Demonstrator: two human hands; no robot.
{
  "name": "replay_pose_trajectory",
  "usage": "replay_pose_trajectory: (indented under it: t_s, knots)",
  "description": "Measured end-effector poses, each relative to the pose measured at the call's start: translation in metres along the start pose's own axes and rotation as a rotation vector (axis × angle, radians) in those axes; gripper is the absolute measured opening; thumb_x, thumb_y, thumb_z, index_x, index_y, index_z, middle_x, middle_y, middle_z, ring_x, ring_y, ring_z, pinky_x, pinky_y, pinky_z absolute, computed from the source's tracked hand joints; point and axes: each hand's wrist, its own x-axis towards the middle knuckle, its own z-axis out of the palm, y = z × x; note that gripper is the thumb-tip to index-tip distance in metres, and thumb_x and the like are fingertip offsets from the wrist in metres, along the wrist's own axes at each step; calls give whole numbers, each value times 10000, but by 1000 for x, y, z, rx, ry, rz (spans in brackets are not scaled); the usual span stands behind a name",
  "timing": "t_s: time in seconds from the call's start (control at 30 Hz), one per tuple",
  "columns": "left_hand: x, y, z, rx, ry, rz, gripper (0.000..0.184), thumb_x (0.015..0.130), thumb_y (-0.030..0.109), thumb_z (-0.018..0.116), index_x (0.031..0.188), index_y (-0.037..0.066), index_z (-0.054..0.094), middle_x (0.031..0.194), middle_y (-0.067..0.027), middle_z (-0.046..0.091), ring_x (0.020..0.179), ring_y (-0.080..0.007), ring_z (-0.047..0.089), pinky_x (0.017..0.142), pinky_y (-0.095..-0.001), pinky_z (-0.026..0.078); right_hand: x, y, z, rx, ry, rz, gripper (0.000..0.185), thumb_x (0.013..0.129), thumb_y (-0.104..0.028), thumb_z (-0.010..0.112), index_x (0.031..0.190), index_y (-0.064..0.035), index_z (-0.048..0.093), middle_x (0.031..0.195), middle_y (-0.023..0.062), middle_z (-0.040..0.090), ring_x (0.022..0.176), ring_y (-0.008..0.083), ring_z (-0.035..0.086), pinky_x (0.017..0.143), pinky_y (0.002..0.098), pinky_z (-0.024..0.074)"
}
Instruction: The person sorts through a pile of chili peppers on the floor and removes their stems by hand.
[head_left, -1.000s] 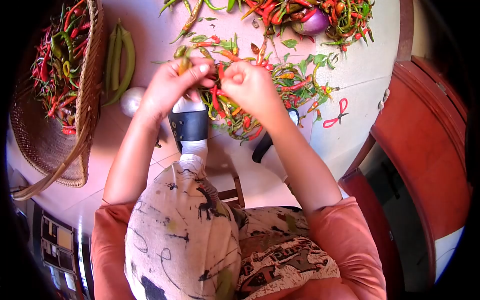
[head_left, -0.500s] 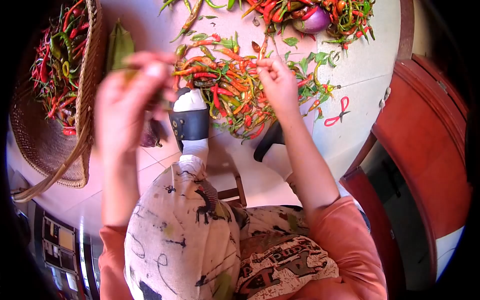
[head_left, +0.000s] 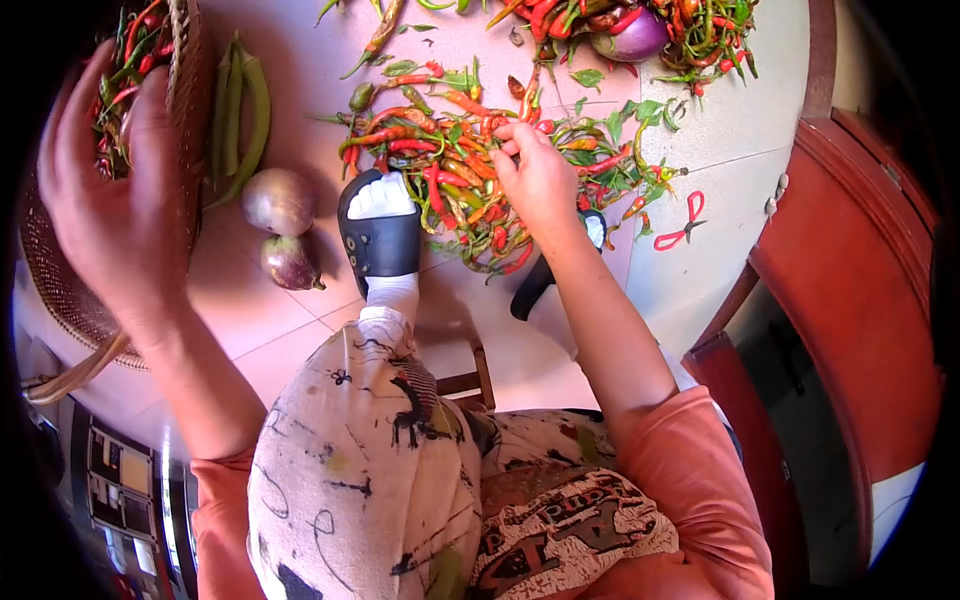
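Observation:
My left hand (head_left: 120,190) is over the woven basket (head_left: 185,90) at the left, fingers spread and slightly blurred, with nothing visible in its grasp. Red and green chillies (head_left: 150,30) lie in the basket beyond the fingers. My right hand (head_left: 535,175) touches the loose pile of red, orange and green chillies (head_left: 470,165) on the floor. Its thumb and fingertips are bent close together at the pile's upper part; whatever they may hold is too small to make out.
Long green pods (head_left: 245,110) and two round purplish vegetables (head_left: 280,200) lie beside the basket. Another chilli heap with a purple eggplant (head_left: 635,38) is at the top. Red-handled scissors (head_left: 683,225) lie right, near red furniture (head_left: 850,280). My sandalled foot (head_left: 380,235) adjoins the pile.
My left hand has moved from above the pile, leftward to the basket, and its fingers have spread. My right hand has shifted slightly, staying at the chillies.

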Motion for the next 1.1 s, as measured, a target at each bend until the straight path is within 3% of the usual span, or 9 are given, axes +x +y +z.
replay_pose_trajectory:
  t_s: [0.03,0.17,0.23,0.4,0.47,0.5,0.6,0.7,1.1]
  knots:
    - [-1,27,12,-218,78,14,293,829,106,657,1117,65,625,1150,-119,594,1102,-228,543,942,-332,420,1,-2,0,5,38,-43,203,752,-178,672,926,-144,574,793,41,612,716,256,623,597,389,493]
    - [-19,76,41,-336,-307,51,249,792,58,656,1040,50,642,1153,-109,588,1086,-254,549,939,-339,420,9,-16,9,-6,104,-157,191,732,-182,689,893,-149,593,814,47,574,688,267,614,581,402,492]
    - [-31,86,58,-457,-296,-21,163,764,96,672,919,49,653,1022,-117,609,962,-298,571,827,-367,469,16,-16,15,-114,76,-113,174,740,-185,695,893,-143,624,843,64,590,693,266,613,589,371,484]
    - [-42,89,69,-581,-377,-126,158,793,119,646,926,34,658,975,-126,629,875,-296,601,782,-350,487,16,-10,9,6,57,-190,196,749,-164,686,933,-120,634,860,81,582,663,269,602,595,365,483]
    - [-44,91,71,-777,-670,-440,196,848,116,620,1007,7,652,934,-74,648,788,-146,616,723,-263,485,13,-5,1,179,94,-187,173,817,-160,644,972,-84,629,848,40,585,584,175,553,542,287,450]
    - [-49,93,75,-780,-670,-443,196,848,116,620,1007,7,652,934,-74,648,788,-146,616,723,-263,485,10,-9,-5,176,91,-186,173,817,-160,644,972,-84,629,848,40,585,584,175,553,542,287,450]
    - [-58,100,91,-1182,-869,-747,231,884,154,599,1071,28,647,828,0,649,694,-55,564,608,-201,451,3,-33,-37,1032,-259,414,204,913,-202,553,967,-10,597,819,9,609,567,36,452,509,184,369]
    - [-59,109,99,-1497,-980,-898,256,882,147,598,1098,13,625,821,-12,646,692,-58,571,587,-180,442,-2,-35,-40,1336,-366,454,204,924,-198,535,1011,-17,577,794,27,607,535,31,413,481,180,334]
    - [-58,104,101,-1798,-919,-1112,143,886,160,588,923,28,628,679,3,566,563,-61,482,512,-181,378,2,-49,-43,1433,-542,410,218,956,-244,478,984,-43,558,733,0,535,532,54,396,480,182,305]
